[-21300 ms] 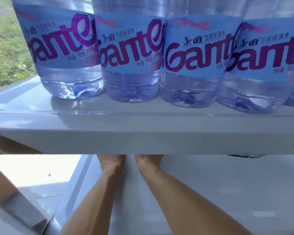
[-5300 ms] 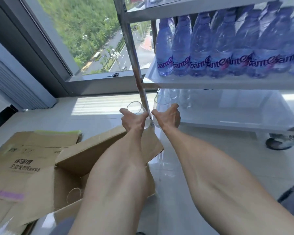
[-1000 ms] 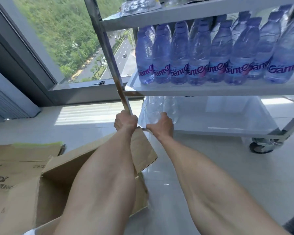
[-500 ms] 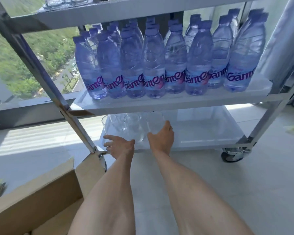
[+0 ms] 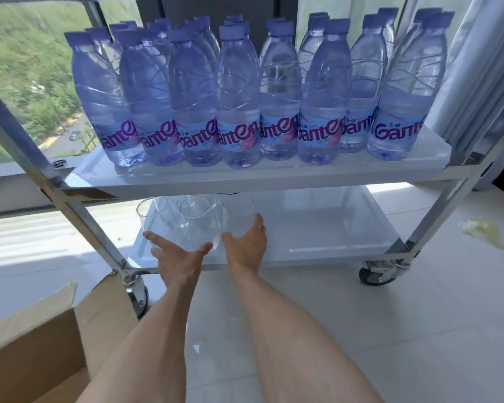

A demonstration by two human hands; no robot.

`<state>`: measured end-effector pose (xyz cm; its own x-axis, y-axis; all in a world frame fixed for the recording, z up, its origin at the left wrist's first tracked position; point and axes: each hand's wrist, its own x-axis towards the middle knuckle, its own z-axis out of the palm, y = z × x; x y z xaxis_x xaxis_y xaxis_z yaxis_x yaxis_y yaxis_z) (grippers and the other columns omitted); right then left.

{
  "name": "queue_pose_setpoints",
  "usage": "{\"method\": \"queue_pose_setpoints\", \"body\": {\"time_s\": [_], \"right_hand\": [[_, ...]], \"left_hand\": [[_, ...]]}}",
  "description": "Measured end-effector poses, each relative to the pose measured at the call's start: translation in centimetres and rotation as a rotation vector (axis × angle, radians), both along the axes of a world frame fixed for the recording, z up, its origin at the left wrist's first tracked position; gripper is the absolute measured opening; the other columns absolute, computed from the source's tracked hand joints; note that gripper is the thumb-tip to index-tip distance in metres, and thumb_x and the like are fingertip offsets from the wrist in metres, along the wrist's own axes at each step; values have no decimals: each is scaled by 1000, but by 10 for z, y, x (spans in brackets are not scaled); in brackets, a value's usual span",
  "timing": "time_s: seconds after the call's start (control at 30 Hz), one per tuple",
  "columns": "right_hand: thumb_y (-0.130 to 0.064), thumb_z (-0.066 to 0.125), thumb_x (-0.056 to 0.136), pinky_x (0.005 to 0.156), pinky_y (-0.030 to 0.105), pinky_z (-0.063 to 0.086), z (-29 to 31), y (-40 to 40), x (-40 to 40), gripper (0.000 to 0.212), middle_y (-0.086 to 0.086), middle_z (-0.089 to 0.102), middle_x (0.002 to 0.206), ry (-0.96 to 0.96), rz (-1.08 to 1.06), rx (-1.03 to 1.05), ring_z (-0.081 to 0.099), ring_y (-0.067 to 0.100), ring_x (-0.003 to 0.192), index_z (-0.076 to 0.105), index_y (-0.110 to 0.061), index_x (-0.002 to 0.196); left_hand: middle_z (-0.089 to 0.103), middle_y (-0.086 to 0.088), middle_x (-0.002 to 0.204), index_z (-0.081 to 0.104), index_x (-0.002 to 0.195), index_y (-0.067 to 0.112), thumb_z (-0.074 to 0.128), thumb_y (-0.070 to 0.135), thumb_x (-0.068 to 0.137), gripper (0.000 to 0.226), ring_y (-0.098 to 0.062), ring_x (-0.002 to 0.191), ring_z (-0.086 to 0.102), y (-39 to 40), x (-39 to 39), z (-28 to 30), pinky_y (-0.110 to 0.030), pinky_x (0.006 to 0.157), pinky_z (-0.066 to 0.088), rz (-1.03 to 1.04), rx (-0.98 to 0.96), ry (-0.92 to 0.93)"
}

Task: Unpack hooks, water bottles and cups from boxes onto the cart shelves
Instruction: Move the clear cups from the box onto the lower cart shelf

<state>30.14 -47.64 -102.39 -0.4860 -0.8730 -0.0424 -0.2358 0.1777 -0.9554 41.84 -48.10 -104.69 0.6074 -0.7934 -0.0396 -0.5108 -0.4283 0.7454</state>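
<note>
Clear cups (image 5: 195,219) upright at bottom shelf (image 5: 317,228) front-left corner; my right hand (image 5: 246,242) wraps the rightmost cup (image 5: 237,216), left hand (image 5: 178,257) fingers spread, holding nothing; water bottles (image 5: 239,112) fill the shelf above

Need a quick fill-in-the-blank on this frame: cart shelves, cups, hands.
1. The water bottles stand on the ____ shelf of the cart.
2. The clear cups sit at the ____ end of the bottom shelf.
3. The right hand is at a cup; the left hand is ____, fingers spread.
4. The cardboard box sits on the ____.

Missing: middle; left; open; floor
</note>
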Motion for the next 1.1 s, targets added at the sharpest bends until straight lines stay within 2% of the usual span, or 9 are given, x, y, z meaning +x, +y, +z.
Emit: {"method": "queue_pose_setpoints", "body": {"time_s": [0.13, 0.23, 0.33, 0.5, 0.63, 0.73, 0.83, 0.93, 1.1], "right_hand": [[-23, 75, 72, 106, 34, 39, -9, -1, 2, 84, 5, 49, 140, 17, -12, -31, 47, 25, 127, 35, -17, 146], [-25, 76, 73, 104, 33, 36, -14, -5, 5, 86, 6, 49, 141, 47, -28, -32, 48, 27, 126, 34, -17, 147], [-28, 77, 73, 104, 34, 39, -17, -9, 3, 87, 7, 52, 140, 83, -14, -27, 50, 27, 126, 34, -16, 147], [-29, 79, 70, 102, 38, 44, -23, -14, 4, 82, 7, 57, 134, 103, 31, -26, 54, 28, 122, 41, -11, 140], [-24, 78, 70, 93, 28, 42, -30, -14, 7, 80, 7, 57, 131, 167, 37, -43, 56, 29, 117, 40, -12, 139], [-24, 78, 71, 95, 31, 43, -34, -13, 10, 82, 6, 56, 133, 191, 42, -54, 55, 28, 119, 38, -13, 141], [-23, 78, 70, 90, 30, 43, -34, -9, 10, 83, 5, 55, 132, 199, 87, -29, 54, 27, 119, 36, -17, 142], [-23, 79, 71, 86, 30, 43, -32, -6, 10, 87, 5, 55, 132, 189, 132, 19, 56, 27, 117, 31, -23, 144], [-22, 78, 71, 86, 32, 44, -30, -8, 15, 87, 7, 56, 131, 184, 105, 45, 57, 29, 116, 30, -22, 144]], "left_hand": [[27, -25, 153, -9, 155, 28, 90, 52, 59, 140, -47, 130, 45, 4, 3, -8, -52, 103, 42, 4, -98, 29], [33, -22, 150, 0, 156, 13, 90, 49, 61, 136, -43, 131, 44, 9, 7, -10, -48, 105, 40, 38, -144, 52], [30, -18, 153, 8, 156, 5, 86, 47, 69, 123, -39, 134, 42, 12, 8, -14, -45, 105, 40, 22, -168, 46], [28, -14, 153, 11, 156, 9, 79, 48, 78, 110, -34, 131, 45, 14, 7, -20, -40, 101, 44, -5, -185, 35], [23, -13, 159, 12, 155, 10, 79, 46, 78, 109, -31, 141, 35, 13, 12, -23, -38, 109, 37, -17, -186, 67], [30, -10, 158, 16, 155, 10, 78, 41, 81, 101, -28, 144, 33, 14, 16, -24, -35, 112, 33, -19, -228, 102], [40, -10, 150, 23, 151, 11, 75, 38, 84, 90, -30, 135, 42, 15, 18, -24, -36, 105, 38, -3, -241, 107], [42, -12, 147, 23, 151, 10, 77, 38, 82, 92, -31, 133, 44, 15, 20, -20, -37, 104, 39, -7, -227, 117], [37, -13, 150, 18, 154, 9, 81, 42, 76, 105, -31, 136, 42, 12, 27, -14, -41, 105, 41, -16, -179, 106]]}}
